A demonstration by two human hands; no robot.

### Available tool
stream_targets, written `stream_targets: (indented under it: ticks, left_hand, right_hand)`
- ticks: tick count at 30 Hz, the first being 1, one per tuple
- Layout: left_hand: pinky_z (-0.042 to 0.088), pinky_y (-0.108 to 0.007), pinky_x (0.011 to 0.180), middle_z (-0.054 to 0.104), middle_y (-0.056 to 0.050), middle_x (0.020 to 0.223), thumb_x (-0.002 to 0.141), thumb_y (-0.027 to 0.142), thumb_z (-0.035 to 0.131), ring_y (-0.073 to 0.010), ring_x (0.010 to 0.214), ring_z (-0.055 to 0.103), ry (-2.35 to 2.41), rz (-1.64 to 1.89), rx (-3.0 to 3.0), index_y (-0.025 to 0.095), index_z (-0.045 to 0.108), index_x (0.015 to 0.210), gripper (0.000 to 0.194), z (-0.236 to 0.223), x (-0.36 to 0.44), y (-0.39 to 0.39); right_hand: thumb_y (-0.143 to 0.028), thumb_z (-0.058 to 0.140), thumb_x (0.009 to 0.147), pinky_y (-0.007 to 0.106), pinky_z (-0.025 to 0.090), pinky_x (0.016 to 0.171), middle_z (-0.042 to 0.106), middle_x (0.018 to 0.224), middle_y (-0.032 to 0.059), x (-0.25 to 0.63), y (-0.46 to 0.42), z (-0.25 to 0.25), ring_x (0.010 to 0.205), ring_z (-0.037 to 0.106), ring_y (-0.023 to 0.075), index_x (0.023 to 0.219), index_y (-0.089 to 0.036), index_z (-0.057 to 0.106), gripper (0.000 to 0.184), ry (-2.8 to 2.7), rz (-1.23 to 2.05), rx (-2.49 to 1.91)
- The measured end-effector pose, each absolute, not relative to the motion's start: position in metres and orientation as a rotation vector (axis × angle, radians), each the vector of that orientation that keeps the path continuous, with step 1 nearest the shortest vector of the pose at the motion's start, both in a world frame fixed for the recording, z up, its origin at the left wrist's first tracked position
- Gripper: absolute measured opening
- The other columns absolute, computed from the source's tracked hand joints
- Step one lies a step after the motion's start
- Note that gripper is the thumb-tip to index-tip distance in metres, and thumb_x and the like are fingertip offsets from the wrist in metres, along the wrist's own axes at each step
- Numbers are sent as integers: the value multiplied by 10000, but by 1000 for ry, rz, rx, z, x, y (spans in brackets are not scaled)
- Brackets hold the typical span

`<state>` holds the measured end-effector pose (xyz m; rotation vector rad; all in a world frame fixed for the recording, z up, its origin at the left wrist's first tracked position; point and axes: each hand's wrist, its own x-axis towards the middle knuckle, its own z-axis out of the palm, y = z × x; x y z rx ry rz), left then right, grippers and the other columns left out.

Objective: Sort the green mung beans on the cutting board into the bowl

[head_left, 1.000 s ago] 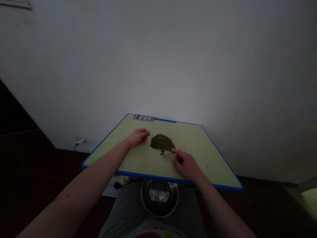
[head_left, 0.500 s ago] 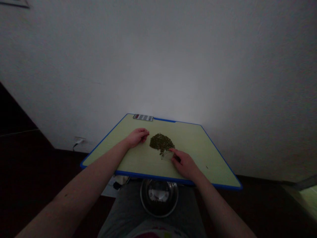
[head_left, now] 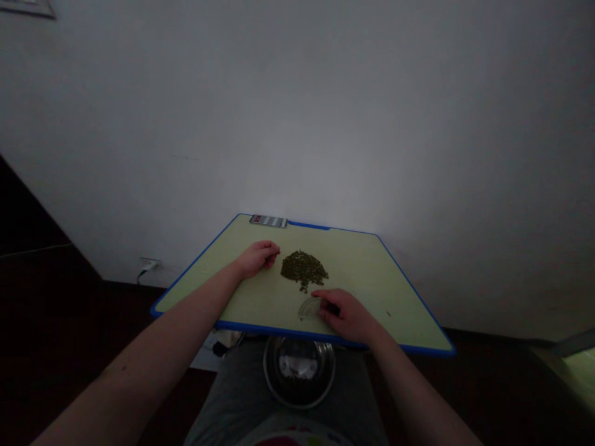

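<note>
A heap of small green beans or grains (head_left: 303, 267) lies on the pale yellow tabletop (head_left: 372, 272), with a few loose ones trailing off its near side. My right hand (head_left: 346, 313) is closed on a clear protractor (head_left: 307, 306), whose curved edge shows left of my fingers. One small bean sits by the protractor's lower left end. Left of the heap, my left hand (head_left: 258, 257) rests on the table with its fingers curled together. Whether anything is between those fingertips is hidden.
On my lap, below the table's blue front edge (head_left: 279, 328), stands a shiny metal bowl (head_left: 299, 393) with some dark grains in it. A printed strip (head_left: 268, 221) lies at the back edge. A small dark speck (head_left: 388, 313) is at the right. The wall is directly behind.
My right hand has drawn the protractor from the heap's near edge towards the front of the table, with a bean beside it. My left hand stays in place.
</note>
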<state>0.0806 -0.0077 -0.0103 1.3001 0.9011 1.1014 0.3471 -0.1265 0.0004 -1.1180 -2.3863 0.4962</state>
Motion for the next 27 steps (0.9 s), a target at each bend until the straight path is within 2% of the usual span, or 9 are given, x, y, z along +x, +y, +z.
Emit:
stream_targets:
  ticks: [27]
  left_hand:
    - [280, -196, 388, 452, 39, 483, 677, 292, 598, -59, 403, 408, 890, 1097, 1298, 149, 529, 672, 158, -14, 78, -5]
  right_hand:
    - [-175, 551, 740, 269, 398, 686, 595, 765, 12, 353, -130, 1, 714, 518, 140, 1125, -219, 563, 388, -2429, 643, -960]
